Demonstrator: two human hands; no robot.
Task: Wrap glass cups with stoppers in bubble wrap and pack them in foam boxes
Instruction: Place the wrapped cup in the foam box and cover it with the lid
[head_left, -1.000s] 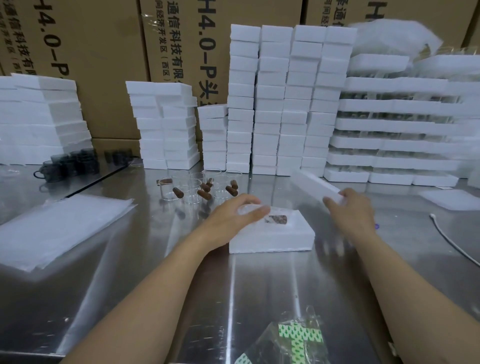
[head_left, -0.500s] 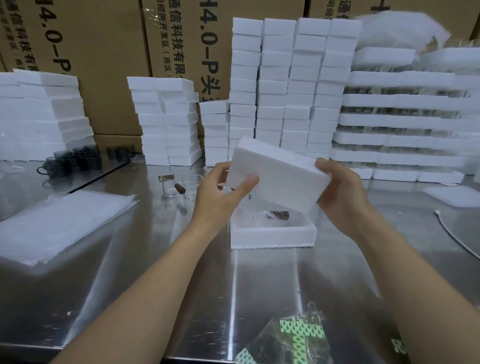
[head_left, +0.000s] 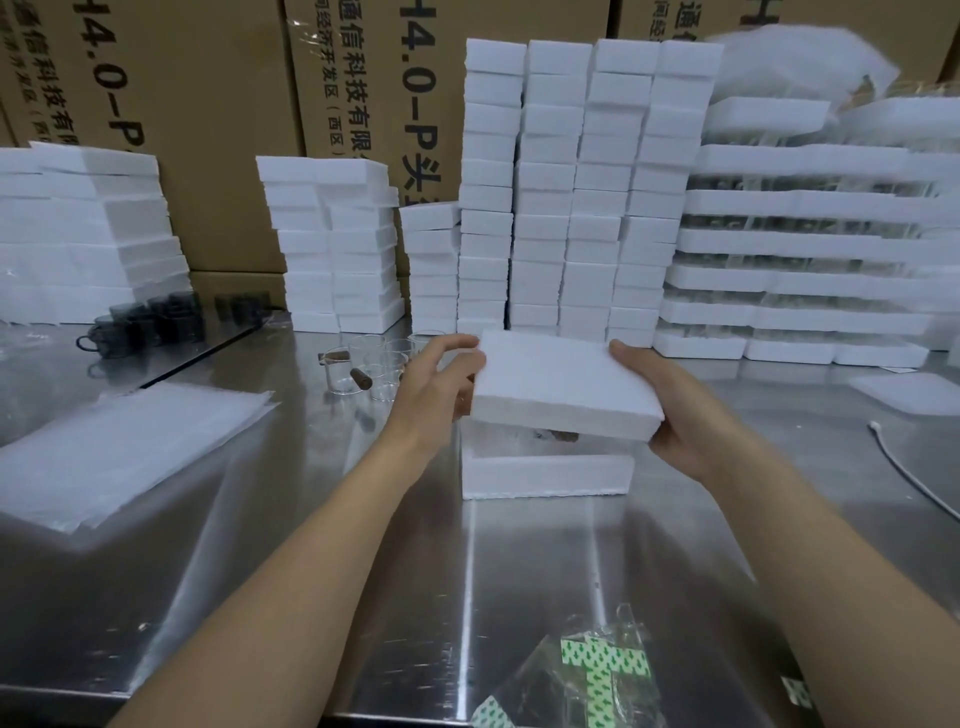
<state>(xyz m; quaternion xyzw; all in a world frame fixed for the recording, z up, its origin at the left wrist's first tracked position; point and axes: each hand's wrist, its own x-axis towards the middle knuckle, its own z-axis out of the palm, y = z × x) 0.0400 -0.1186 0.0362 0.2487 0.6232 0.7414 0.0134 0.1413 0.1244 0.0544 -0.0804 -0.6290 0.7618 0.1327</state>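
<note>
Closing step, head view. I see the left hand (head_left: 435, 396) and the right hand (head_left: 676, 411) each grasping one side edge of the foam lid (head_left: 561, 384), thumbs above and fingers curled beneath. A second ago the lid lay on the table (head_left: 519, 582) behind the box, with only the right hand reaching for it. Half a second ago it stood steeply tilted between both hands. Now it is lower and nearly level, hanging just above the open foam box (head_left: 545, 475) but not yet touching its rim. Through the gap, a wrapped cup (head_left: 558, 435) with a brown stopper shows inside the box. I judge this cup packed, with only seating the lid left for this box. The lid sits slightly skewed to the box, so its corners want squaring before it is pressed down. More bare glass cups (head_left: 375, 364) wait behind the left hand, and wrap sheets (head_left: 119, 447) lie at far left.
</note>
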